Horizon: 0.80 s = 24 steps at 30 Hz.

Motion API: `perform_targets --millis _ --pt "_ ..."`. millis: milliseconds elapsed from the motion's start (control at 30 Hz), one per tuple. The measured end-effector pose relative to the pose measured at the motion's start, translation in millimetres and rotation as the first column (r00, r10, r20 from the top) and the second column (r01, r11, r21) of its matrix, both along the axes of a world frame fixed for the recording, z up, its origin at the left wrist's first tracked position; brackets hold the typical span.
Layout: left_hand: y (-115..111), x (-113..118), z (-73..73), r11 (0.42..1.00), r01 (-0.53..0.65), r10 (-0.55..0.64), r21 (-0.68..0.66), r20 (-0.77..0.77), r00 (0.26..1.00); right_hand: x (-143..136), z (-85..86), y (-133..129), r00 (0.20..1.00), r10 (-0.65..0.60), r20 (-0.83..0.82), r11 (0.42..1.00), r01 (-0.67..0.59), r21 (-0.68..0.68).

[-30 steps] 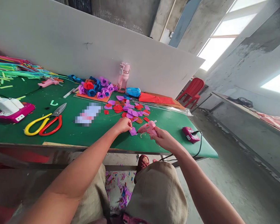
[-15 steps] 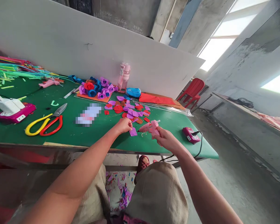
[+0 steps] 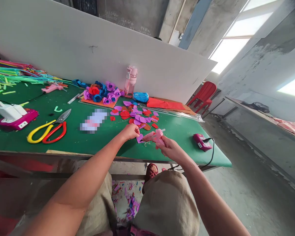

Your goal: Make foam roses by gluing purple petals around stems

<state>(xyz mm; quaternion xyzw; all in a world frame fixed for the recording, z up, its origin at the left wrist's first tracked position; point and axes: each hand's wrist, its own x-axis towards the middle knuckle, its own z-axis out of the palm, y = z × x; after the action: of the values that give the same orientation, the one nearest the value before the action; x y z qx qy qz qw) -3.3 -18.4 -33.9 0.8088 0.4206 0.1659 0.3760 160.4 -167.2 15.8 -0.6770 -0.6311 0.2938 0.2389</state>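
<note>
Near the front of the green table, my left hand [image 3: 131,131] is closed in a pinch on a purple paper petal [image 3: 140,138]. My right hand [image 3: 169,146] is wrapped round the handle of a pink hot glue gun [image 3: 156,136], a clear glue stick poking from its back. The gun's nozzle points left and lies over the petal; whether it touches cannot be made out. Just beyond my hands lies a scatter of loose purple, red and brown petals [image 3: 138,118].
Finished paper flowers [image 3: 102,91] sit behind left, beside a pink bottle [image 3: 131,80] and a blue pouch [image 3: 141,97]. Scissors [image 3: 49,127], a second glue gun [image 3: 52,88] and a power strip with a white plug [image 3: 14,118] are left. Another power strip [image 3: 202,142] stands right, with its cable over the edge.
My right hand has brought the glue gun left, so its nozzle is now over the petal. My left hand has stayed nearly still, holding the petal.
</note>
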Motion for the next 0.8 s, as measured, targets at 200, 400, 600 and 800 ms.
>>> perform_targets --millis 200,400,600,800 --pt "1 0 -3.2 1.000 0.015 -0.015 0.003 0.032 0.999 -6 1.1 2 0.998 0.022 0.064 1.000 -0.022 0.006" --pt "1 0 -2.9 1.000 0.022 -0.023 0.008 0.029 0.999 -8 0.9 2 0.998 0.027 0.062 1.000 -0.027 0.006" --pt "0 0 -0.6 1.000 0.008 -0.008 -0.008 0.006 1.000 -1 -2.7 2 0.999 -0.002 0.037 1.000 0.002 0.020" --pt "0 0 0.4 1.000 0.001 -0.001 -0.014 0.008 1.000 9 2.7 -2 0.999 -0.034 -0.015 0.999 0.035 0.033"
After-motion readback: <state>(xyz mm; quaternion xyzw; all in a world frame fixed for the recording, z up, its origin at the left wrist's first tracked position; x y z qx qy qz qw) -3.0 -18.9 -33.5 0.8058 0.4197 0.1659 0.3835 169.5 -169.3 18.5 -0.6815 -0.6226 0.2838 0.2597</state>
